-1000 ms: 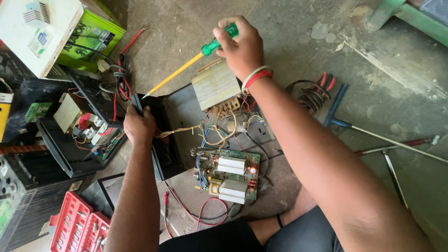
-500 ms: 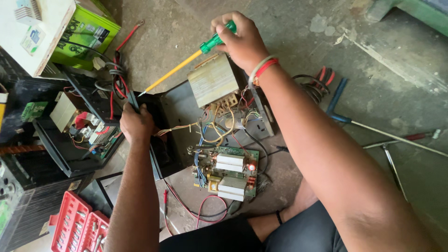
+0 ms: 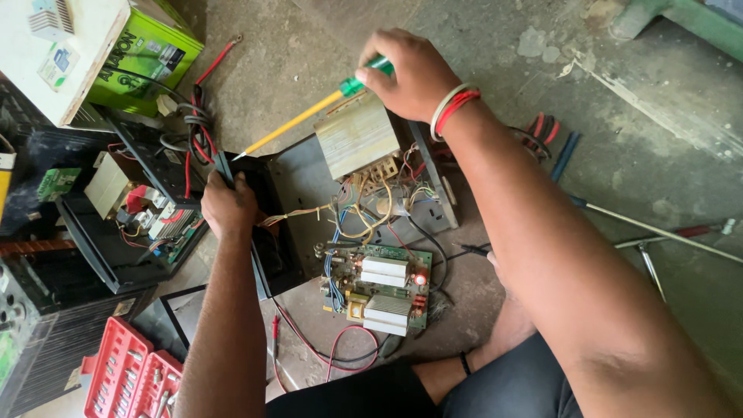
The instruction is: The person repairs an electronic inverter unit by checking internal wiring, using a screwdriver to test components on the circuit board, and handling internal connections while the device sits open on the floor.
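Head view: right hand (image 3: 410, 73) grips a yellow-shafted screwdriver (image 3: 298, 124), tip near the open chassis (image 3: 298, 182) far-left corner. Left hand (image 3: 228, 205) clamps the chassis's left wall. The screw itself is probably hidden; keep the shaft square and the chassis braced.

Red bit case (image 3: 128, 375) cut off at bottom edge.
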